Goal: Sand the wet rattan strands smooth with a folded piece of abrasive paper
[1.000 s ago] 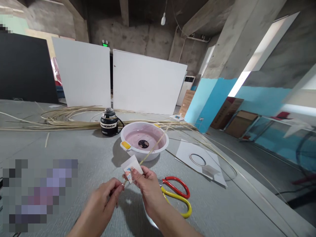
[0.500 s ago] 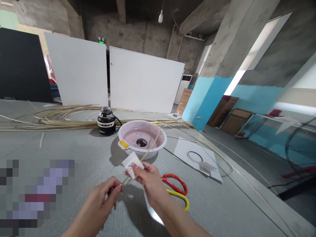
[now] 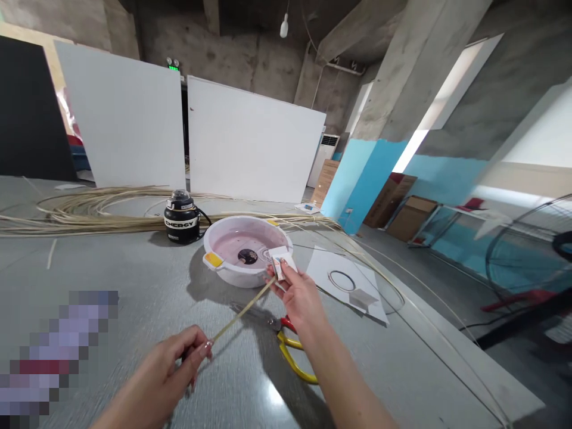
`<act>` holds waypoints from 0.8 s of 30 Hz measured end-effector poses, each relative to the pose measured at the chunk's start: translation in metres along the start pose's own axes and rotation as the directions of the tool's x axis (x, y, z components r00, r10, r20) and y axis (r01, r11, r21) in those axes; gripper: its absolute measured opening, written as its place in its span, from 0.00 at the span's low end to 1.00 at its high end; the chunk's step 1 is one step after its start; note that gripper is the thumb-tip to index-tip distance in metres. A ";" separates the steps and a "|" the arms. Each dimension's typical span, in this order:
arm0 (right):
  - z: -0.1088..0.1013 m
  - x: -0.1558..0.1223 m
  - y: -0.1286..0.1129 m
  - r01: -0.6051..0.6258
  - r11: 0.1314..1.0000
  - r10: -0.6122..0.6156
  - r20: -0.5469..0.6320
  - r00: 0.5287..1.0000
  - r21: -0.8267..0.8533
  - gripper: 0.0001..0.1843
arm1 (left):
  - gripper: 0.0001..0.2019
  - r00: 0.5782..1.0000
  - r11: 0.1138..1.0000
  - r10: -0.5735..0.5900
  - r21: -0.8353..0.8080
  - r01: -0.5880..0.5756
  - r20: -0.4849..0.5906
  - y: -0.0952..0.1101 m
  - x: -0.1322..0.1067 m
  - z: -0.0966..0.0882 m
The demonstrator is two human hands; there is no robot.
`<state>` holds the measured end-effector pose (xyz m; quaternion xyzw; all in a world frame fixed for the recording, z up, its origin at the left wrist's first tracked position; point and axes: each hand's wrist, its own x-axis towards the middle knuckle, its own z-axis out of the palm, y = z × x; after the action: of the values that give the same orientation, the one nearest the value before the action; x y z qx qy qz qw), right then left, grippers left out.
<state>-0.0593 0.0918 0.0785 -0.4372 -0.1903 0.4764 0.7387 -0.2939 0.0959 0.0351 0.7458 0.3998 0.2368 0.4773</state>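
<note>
My left hand [image 3: 183, 363] pinches one end of a thin, pale cane strip [image 3: 243, 311] low over the table. Farther forward, my right hand [image 3: 297, 292] is closed on a folded piece of white printed paper [image 3: 282, 264], and the strip runs up into it; whether the paper wraps all the way round the strip is hidden. Just beyond the paper stands a white plastic basin [image 3: 241, 277] of pinkish water, with a dark round patch inside. Under my right wrist lie scissors with one red and one yellow handle [image 3: 292, 360], partly covered by my arm.
Behind the basin lie long coils of cane [image 3: 102, 223] and a black jar-shaped container [image 3: 181, 220] with a cord. White sheets [image 3: 322, 268] on the right carry a dark ring [image 3: 342, 280]. The table's right edge slants toward a fan [image 3: 531, 256].
My right hand has slid the paper forward and right along the strip, away from my left hand. A longer stretch of strip now shows between them. The view has shifted slightly.
</note>
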 end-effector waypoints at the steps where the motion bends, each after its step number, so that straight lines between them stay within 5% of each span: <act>1: -0.001 0.001 -0.004 0.014 1.000 -0.014 0.009 1.000 -0.001 0.22 | 0.20 1.000 1.000 0.006 0.015 -0.006 0.008 0.001 0.000 -0.001; 10: 0.019 -0.025 0.019 0.142 0.988 -0.138 0.075 0.988 -0.062 0.18 | 0.15 0.986 0.979 0.163 0.128 -0.157 -0.037 0.003 0.002 -0.005; 13: 0.026 -0.041 0.037 0.099 0.989 -0.085 0.123 0.989 -0.109 0.17 | 0.17 0.961 0.951 0.269 0.173 -0.255 -0.061 0.004 0.004 0.000; 18: 0.030 -0.061 0.061 -0.074 0.984 0.110 0.230 0.967 -0.159 0.17 | 0.19 0.962 0.962 0.236 0.175 -0.211 -0.135 0.006 0.004 0.000; 24: 0.014 -0.022 0.029 -0.083 0.991 0.099 0.156 0.983 -0.107 0.23 | 0.18 0.983 0.982 0.149 0.136 -0.134 -0.110 0.007 -0.001 -0.004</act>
<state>-0.0951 0.0843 0.0648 -0.4420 -0.2528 0.5332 0.6756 -0.2947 0.0955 0.0431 0.7860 0.3881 0.2884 0.3854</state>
